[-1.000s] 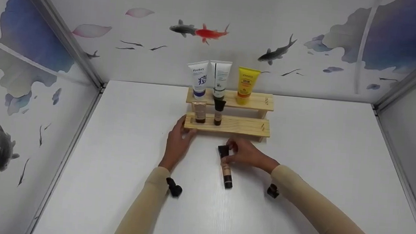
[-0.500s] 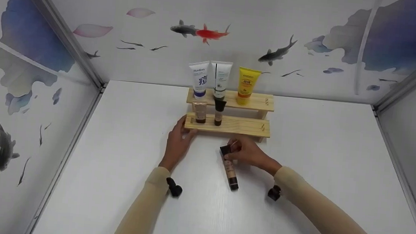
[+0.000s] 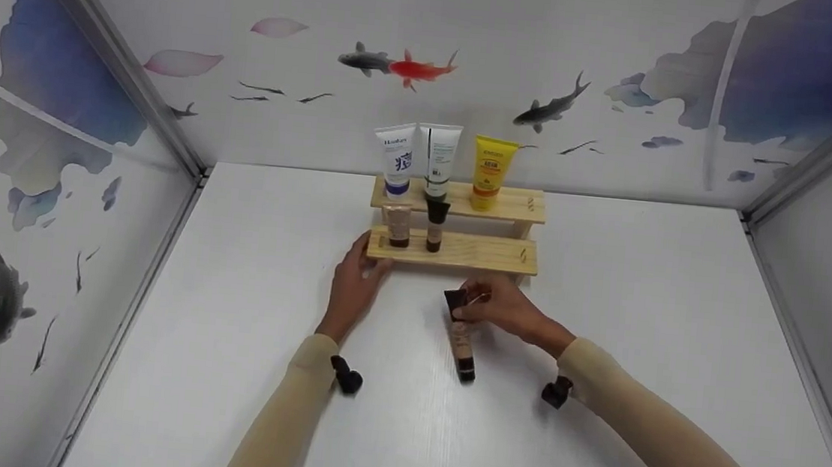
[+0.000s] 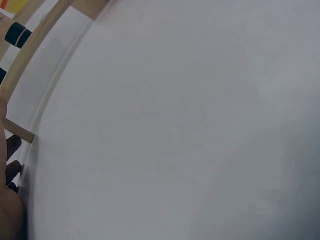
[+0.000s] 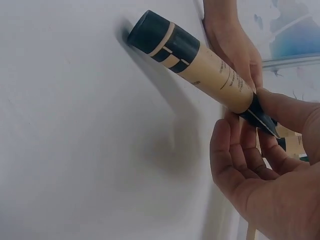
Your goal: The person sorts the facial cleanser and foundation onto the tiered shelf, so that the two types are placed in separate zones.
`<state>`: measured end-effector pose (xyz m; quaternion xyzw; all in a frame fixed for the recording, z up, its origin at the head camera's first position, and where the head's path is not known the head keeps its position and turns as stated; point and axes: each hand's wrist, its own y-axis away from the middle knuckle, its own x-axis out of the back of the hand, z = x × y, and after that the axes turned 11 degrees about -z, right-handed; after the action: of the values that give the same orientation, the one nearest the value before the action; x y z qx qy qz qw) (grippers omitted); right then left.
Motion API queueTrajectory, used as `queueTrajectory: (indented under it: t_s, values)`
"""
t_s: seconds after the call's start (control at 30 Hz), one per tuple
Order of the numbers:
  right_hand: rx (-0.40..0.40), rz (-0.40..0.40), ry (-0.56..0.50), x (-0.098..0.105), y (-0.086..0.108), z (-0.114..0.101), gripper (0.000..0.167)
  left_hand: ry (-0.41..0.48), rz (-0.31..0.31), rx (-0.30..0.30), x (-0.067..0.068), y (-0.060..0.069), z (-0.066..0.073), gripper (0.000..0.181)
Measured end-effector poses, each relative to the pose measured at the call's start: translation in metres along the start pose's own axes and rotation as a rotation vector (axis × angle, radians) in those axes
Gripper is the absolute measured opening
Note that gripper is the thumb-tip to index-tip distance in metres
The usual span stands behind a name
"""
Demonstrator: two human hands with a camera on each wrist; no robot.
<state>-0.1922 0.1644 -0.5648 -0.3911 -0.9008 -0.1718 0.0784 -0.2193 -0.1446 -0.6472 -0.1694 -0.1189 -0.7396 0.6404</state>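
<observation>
My right hand (image 3: pixel 504 305) pinches a tan cosmetic tube (image 3: pixel 460 343) by its flat black end, in front of the rack. In the right wrist view the tube (image 5: pixel 217 80) slants with its black cap low over the table; whether the cap touches is unclear. My left hand (image 3: pixel 357 285) holds the left end of a two-step wooden rack (image 3: pixel 482 253), thumb at the front and fingers around the side. On the lower step stand a wide tan tube (image 3: pixel 399 226) and a slim black-and-tan tube (image 3: pixel 435 228), both left of middle.
On the upper step stand a white tube with blue cap (image 3: pixel 394 160), a white-and-green tube (image 3: pixel 439 162) and a yellow tube (image 3: pixel 492 172). The white table (image 3: pixel 271 251) meets printed walls (image 3: pixel 282 131) at the back and sides.
My right hand has shifted slightly right with the tan tube, and the tube's cap end has swung a little right. The left hand stays at the rack's end.
</observation>
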Motion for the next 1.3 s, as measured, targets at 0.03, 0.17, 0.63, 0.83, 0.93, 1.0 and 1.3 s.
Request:
queueTrajectory:
  t_s: [0.03,0.17,0.63,0.83,0.93,1.0,1.3]
  values:
    - [-0.001,0.005,-0.001,0.001,0.001,-0.001,0.034,-0.001,0.0,-0.001,0.0,0.0,0.0,0.082]
    - [-0.013,0.025,-0.014,0.005,0.006,-0.002,0.032,0.0,0.001,0.003,0.001,0.001,0.0,0.084]
    - [-0.035,0.116,-0.072,0.027,0.021,-0.001,0.034,-0.047,0.007,0.041,0.0,0.0,0.001,0.076]
    - [-0.03,0.13,-0.107,0.035,0.028,-0.002,0.034,-0.034,0.01,0.031,0.0,0.0,0.001,0.078]
    - [-0.031,0.135,-0.121,0.038,0.031,-0.002,0.035,-0.026,0.006,0.026,0.0,0.001,0.001,0.078]
    - [-0.026,0.139,-0.136,0.041,0.032,-0.002,0.035,-0.019,0.003,0.021,0.0,0.002,0.0,0.079]
    - [-0.005,0.178,-0.144,0.057,0.036,-0.006,0.035,-0.011,0.004,-0.015,0.0,0.0,-0.003,0.082]
